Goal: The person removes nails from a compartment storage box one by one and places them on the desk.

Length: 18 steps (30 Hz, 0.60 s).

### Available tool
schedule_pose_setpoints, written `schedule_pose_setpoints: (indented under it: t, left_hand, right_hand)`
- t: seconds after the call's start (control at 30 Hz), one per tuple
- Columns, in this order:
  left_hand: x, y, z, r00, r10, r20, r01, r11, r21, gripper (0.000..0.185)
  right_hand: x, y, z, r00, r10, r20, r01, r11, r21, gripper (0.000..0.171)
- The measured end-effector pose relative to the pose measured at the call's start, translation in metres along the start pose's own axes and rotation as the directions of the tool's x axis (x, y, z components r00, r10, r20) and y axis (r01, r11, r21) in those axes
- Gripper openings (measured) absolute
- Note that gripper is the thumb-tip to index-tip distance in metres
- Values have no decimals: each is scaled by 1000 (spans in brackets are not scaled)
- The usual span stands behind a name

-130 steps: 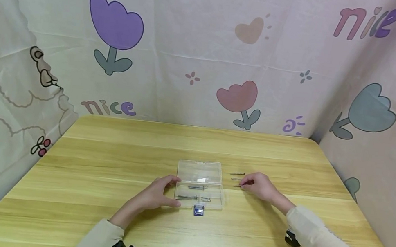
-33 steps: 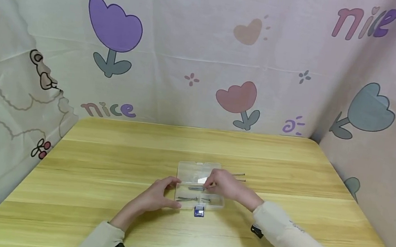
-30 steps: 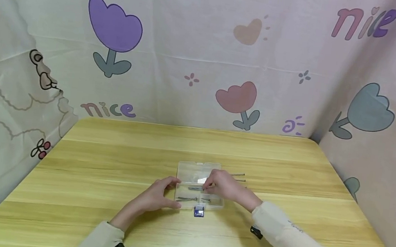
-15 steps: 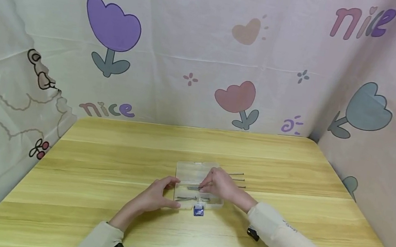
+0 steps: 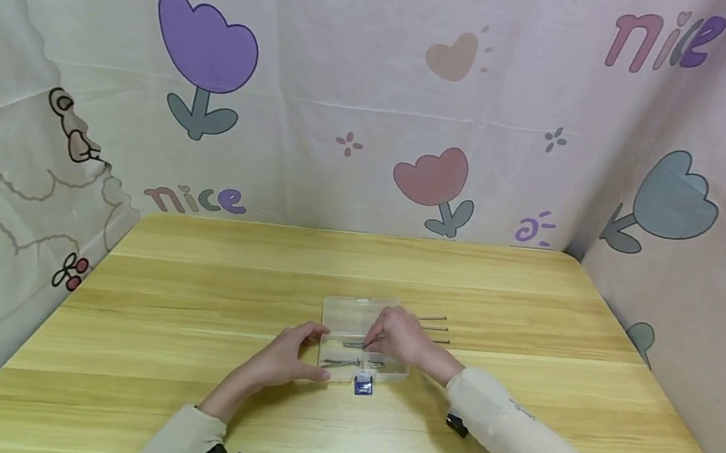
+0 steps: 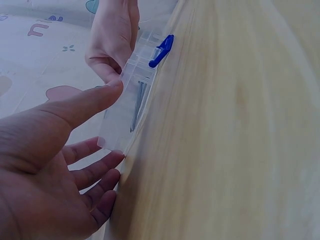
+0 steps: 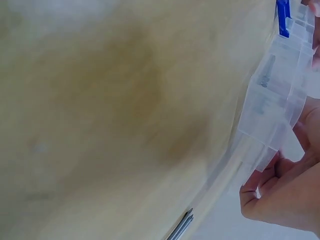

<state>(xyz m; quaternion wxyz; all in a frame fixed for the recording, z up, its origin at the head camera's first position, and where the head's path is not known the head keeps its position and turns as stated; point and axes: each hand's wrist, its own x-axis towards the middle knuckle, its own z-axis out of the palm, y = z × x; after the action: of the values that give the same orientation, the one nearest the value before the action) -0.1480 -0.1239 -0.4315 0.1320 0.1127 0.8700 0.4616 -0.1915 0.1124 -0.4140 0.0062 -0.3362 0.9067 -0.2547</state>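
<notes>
A clear plastic box (image 5: 347, 315) lies with its lid folded back in the middle of the table. Nails sit in its compartments: some in the long rear one (image 5: 352, 344), others in the front left (image 5: 341, 363) and front right. My left hand (image 5: 284, 355) holds the box by its left end, thumb at the front corner and fingers behind. Reaching in from the right, my right hand (image 5: 405, 335) pinches at the right end of a nail in the rear compartment; its fingertips are partly hidden. A blue latch (image 6: 162, 51) hangs at the box's front edge.
Three loose nails (image 5: 435, 329) lie side by side on the table just right of the lid, partly behind my right hand. The wooden table (image 5: 227, 278) ends at a patterned cloth backdrop (image 5: 317, 160).
My right hand has left the third nail on the table, come leftward into the box, and lately shifted slightly further left at the rear compartment. The left hand has stayed on the box.
</notes>
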Motion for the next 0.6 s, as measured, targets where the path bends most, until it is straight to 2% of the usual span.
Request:
schedule_pose_setpoints:
  t: [0.27, 0.6]
  left_hand:
    - [0, -1, 1, 1000, 7, 3, -7, 1000, 4, 70]
    - [1, -1, 1, 1000, 10, 0, -10, 1000, 4, 70]
  right_hand:
    - [3, 0, 2, 999, 42, 22, -42, 999, -4, 9]
    - [5, -1, 6, 999, 45, 10, -45, 999, -16, 8]
